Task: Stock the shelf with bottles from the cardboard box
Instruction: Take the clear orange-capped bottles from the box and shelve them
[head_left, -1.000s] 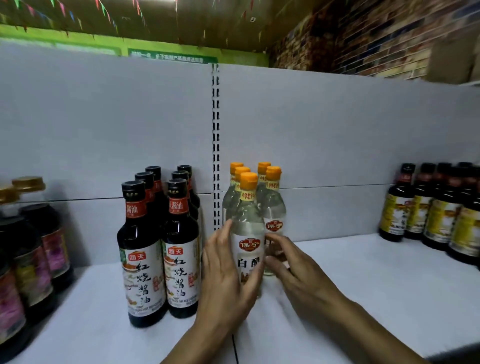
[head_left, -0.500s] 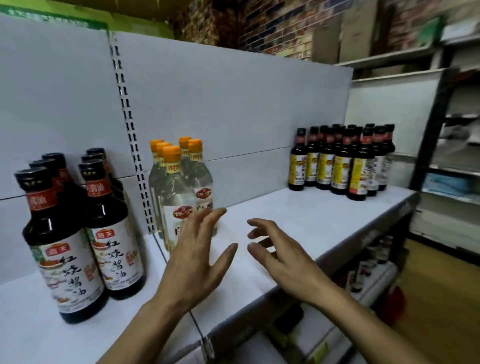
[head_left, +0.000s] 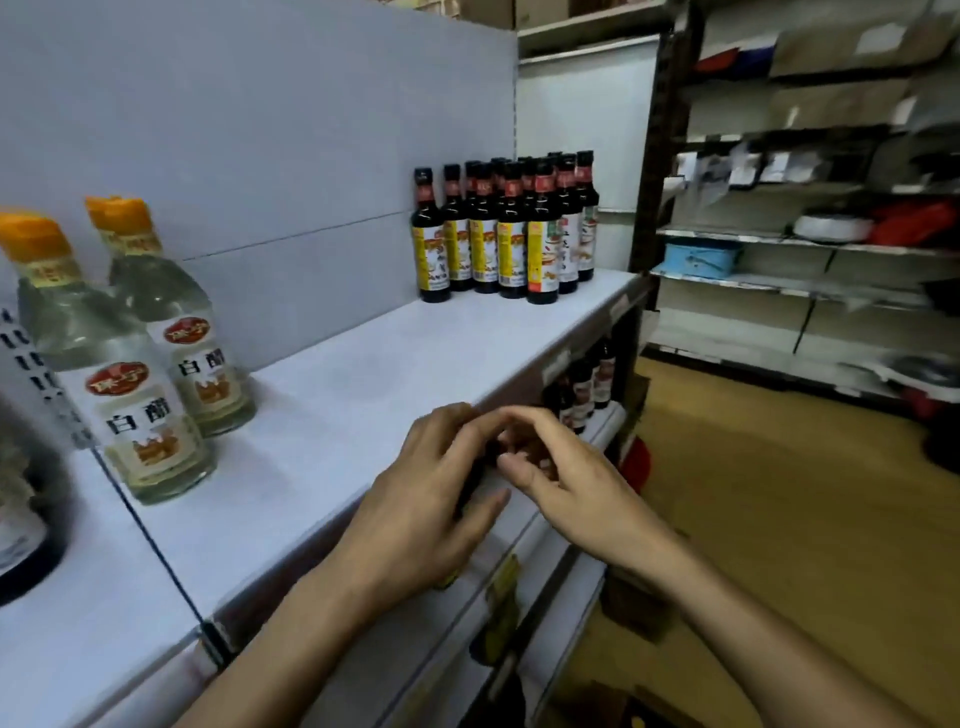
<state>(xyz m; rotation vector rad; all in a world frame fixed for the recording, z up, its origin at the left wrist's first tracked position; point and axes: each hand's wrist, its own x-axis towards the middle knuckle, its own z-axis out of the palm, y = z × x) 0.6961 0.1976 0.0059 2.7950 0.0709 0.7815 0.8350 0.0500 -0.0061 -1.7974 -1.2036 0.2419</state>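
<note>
Clear orange-capped vinegar bottles (head_left: 150, 395) stand left on white shelf (head_left: 395, 353) | left hand (head_left: 415, 499), right hand (head_left: 566, 483) meet at its edge, fingers (head_left: 545, 422) loosely curled, empty (box unseen) | advice: grip next bottle low, set upright alongside.

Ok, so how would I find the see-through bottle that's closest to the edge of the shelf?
Look at the long white shelf and go to its left end, where two clear bottles with orange caps stand. The front clear bottle is the one nearer the shelf's edge, just left of its twin; the dark bottles far along the shelf have black caps instead.
</note>
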